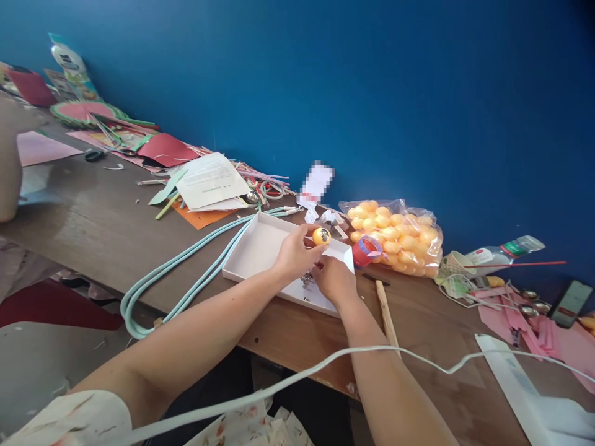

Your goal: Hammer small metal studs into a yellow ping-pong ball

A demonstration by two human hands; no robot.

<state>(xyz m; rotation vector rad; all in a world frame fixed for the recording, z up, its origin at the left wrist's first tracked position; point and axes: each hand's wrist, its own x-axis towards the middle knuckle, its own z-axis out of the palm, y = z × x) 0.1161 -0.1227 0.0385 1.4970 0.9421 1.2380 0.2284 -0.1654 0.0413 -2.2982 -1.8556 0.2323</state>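
My left hand (297, 253) pinches a small orange-yellow ball (321, 236) between thumb and fingers, above a shallow white box (267, 238). A dark, shiny patch shows on the ball's face. Just below and to the right, my right hand (335, 280) reaches down into the same box with its fingers drawn together. Whatever those fingertips hold is hidden. Several small silvery metal pieces (305, 278) lie on the box floor beside them. To the right of the box sits a roll of red tape (366, 251).
A clear bag of orange balls (400, 238) leans by the blue wall. Looped pale-blue cords (186, 266) lie left of the box, papers (212, 183) behind. A wooden stick (387, 313) lies right; a white cable (325, 359) crosses in front. Another person's arm (8, 161) rests far left.
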